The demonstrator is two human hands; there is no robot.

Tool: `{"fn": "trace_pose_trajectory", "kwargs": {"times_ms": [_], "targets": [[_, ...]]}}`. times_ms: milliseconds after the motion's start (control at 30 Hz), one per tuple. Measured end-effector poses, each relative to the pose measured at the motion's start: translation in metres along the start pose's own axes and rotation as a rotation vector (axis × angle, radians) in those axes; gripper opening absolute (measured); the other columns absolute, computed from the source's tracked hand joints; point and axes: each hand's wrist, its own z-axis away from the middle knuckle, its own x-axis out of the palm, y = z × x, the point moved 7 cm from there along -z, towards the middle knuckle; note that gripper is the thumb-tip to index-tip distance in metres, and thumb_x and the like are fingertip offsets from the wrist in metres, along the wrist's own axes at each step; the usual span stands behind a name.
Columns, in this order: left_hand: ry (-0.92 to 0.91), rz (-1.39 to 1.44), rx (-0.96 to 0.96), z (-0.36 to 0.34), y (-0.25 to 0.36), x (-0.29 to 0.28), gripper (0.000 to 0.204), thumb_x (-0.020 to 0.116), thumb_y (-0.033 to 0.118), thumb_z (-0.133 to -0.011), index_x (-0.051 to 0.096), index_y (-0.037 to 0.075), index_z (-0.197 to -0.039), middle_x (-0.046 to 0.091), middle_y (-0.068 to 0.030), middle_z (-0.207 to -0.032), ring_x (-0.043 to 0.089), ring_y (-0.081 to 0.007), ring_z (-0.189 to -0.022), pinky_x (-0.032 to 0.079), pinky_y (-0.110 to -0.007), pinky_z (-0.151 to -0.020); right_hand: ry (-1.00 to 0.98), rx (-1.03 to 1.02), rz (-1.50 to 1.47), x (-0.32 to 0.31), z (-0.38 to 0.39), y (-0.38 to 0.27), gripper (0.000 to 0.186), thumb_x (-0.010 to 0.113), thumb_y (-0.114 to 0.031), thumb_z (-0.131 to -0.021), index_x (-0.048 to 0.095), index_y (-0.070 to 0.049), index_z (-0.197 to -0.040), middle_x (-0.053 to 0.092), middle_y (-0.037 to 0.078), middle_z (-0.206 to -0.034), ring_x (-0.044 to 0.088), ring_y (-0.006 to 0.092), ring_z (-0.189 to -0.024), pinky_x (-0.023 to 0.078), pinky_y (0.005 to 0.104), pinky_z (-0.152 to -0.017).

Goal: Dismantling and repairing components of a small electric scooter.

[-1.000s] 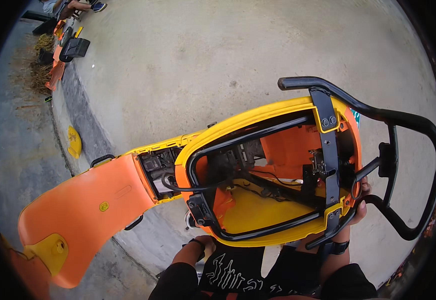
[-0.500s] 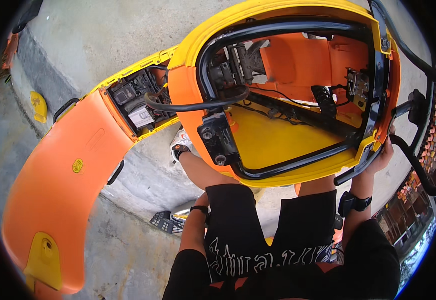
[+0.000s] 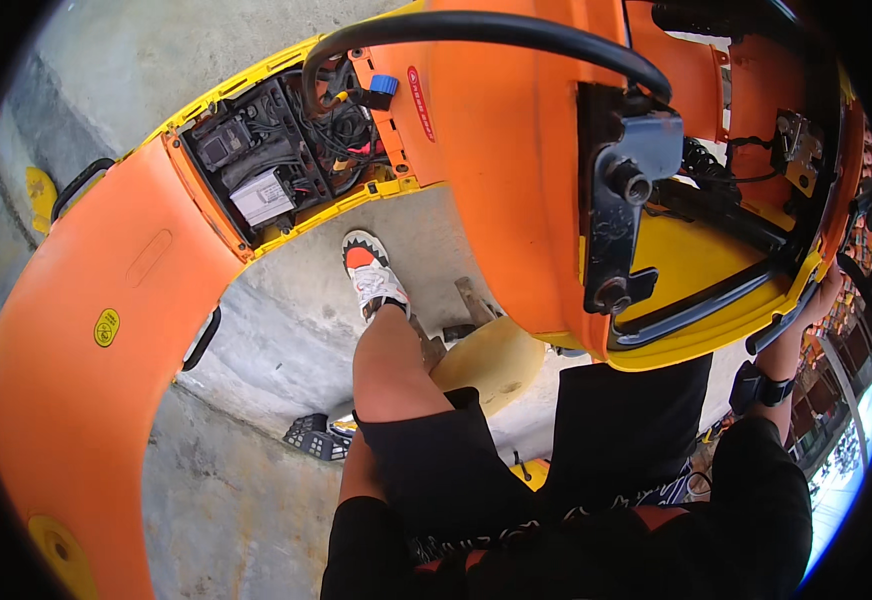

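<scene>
A hollow orange and yellow shell (image 3: 526,190) with a black tube frame inside stands tilted at the upper right of a ride-on vehicle body. My right hand (image 3: 824,297) is closed round its yellow lower right rim, the fingertips hidden behind it. A dark bracket with two bolts (image 3: 628,190) sits on the shell's near face. From there a curved black bar (image 3: 496,25) runs left to an uncovered compartment (image 3: 301,150) with wiring, a silver box (image 3: 262,197) and a blue knob (image 3: 384,84). My left forearm (image 3: 359,470) hangs beside my thigh; that hand is hidden.
A long orange curved body (image 3: 126,290) with black side handles fills the left. A round tan piece (image 3: 496,365) and a black slotted part (image 3: 316,437) lie on the concrete floor (image 3: 216,500). My left shoe (image 3: 368,270) stands beneath the compartment. Stacked orange pieces line the far right.
The shell has shifted right in view and looks closer, with my right hand moving along at its rim. The blue knob, more of the compartment and my left shoe have come into sight.
</scene>
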Motion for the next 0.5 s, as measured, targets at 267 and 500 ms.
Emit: {"fn": "trace_pose_trajectory", "kwargs": {"times_ms": [267, 500], "targets": [[-0.001, -0.004, -0.025, 0.014, -0.041, -0.026, 0.054, 0.075, 0.01, -0.076, 0.058, 0.004, -0.126, 0.057, -0.0144, -0.132, 0.059, -0.0218, -0.11, 0.047, -0.035, -0.094, 0.34, -0.008, 0.126, -0.012, 0.009, 0.003, 0.032, 0.04, -0.02, -0.102, 0.058, 0.002, -0.116, 0.066, 0.011, -0.101, 0.066, 0.017, -0.084, 0.056, 0.0254, -0.077], [-0.011, 0.032, -0.047, 0.016, -0.064, -0.032, 0.053, 0.075, 0.009, -0.076, 0.058, 0.004, -0.125, 0.057, -0.0146, -0.132, 0.059, -0.0221, -0.11, 0.047, -0.035, -0.094, 0.237, -0.154, 0.483, -0.035, 0.004, -0.017, 0.029, 0.043, -0.02, -0.102, 0.059, 0.001, -0.114, 0.066, 0.008, -0.095, 0.066, 0.015, -0.082, 0.055, 0.024, -0.075]]}}
